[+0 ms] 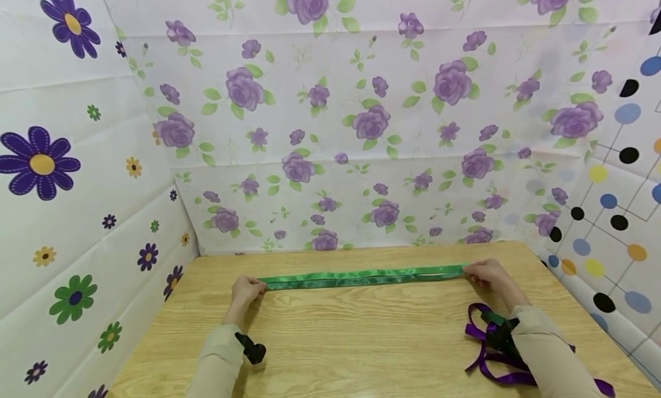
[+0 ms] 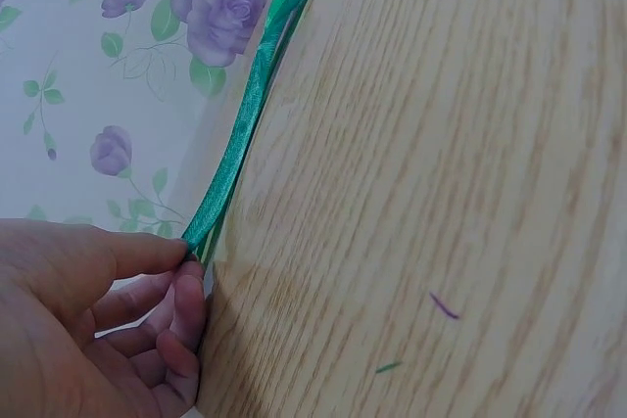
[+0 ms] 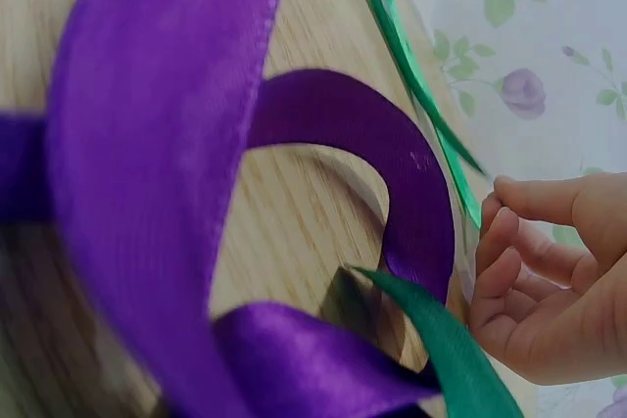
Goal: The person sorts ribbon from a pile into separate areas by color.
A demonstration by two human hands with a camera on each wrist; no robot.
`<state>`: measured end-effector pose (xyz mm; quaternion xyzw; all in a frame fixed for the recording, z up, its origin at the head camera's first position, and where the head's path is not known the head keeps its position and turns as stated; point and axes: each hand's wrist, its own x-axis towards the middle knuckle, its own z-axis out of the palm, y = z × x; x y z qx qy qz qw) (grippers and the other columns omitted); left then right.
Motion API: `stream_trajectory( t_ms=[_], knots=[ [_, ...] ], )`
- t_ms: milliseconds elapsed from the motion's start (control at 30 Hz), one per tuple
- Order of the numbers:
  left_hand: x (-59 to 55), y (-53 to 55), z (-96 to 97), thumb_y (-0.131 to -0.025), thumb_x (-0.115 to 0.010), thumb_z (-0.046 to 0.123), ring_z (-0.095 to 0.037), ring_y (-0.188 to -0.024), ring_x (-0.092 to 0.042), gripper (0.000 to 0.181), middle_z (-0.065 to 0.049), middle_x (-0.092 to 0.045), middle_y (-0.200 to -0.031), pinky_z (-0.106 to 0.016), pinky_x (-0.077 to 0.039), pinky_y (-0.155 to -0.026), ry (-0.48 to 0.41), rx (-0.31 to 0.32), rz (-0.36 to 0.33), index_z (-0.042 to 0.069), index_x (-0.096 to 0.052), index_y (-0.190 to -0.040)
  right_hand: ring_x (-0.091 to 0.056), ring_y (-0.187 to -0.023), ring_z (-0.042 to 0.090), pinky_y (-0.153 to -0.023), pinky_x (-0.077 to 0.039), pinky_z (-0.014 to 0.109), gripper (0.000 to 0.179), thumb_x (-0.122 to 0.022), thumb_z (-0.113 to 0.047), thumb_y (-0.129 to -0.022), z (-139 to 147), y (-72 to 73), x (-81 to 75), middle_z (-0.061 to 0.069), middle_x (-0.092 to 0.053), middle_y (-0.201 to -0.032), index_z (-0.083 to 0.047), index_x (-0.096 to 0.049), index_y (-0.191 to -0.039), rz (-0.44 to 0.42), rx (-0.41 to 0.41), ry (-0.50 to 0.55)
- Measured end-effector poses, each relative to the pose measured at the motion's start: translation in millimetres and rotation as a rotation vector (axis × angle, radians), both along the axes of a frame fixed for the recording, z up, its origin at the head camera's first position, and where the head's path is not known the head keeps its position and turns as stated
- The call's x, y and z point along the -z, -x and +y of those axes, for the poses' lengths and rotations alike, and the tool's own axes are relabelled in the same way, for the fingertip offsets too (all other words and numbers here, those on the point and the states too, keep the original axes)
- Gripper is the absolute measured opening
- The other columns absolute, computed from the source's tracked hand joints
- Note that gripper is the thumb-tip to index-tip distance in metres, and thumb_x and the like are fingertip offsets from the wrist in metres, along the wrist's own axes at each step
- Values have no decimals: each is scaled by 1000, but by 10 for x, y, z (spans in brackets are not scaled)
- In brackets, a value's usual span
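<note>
At the near right of the table (image 1: 361, 340), purple ribbon (image 1: 508, 378) lies in loose loops, partly hidden by your sleeve (image 1: 549, 355). Farther off, your hands are spaced well apart: your left hand (image 1: 247, 290) pinches the left end of a green ribbon (image 1: 320, 283), your right hand (image 1: 488, 274) its right end. You hold its two strands (a slim gap parts them near the right) across the far part of the table, before a flower-printed cloth (image 1: 372, 186).

You've got glossy, satiny cloth in that green ribbon (image 1: 356, 274), the same sheen on the purple ribbon (image 3: 157, 144), and a wood-grained tabletop (image 1: 372, 335).
</note>
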<state>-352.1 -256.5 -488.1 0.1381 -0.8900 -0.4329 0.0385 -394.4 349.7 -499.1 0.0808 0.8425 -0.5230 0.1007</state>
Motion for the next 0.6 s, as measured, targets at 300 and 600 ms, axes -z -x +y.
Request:
stream_trajectory(
  t_ms=[300, 600],
  knots=[
    [-40, -20, -40, -88, -62, 9, -19, -60, -65, 20, -12, -71, -68, -33, -52, -69, 29, 8, 7, -8, -72, -91, -48, -53, 8, -52, -41, 24, 33, -57, -20, -96, 63, -12, -36, -5, -60, -63, 8, -66, -111, 7, -6, 13],
    [-100, -112, -88, -91, -57, 8, -26, -70, -64, 22, -17, -70, -75, -35, -52, -67, 31, 28, -1, -10, -71, -92, -45, -52, 7, -53, -39, 25, 31, -52, -25, -100, 81, -94, -93, -6, -58, -64, 0, -69, -99, -37, -18, 17]
  ],
)
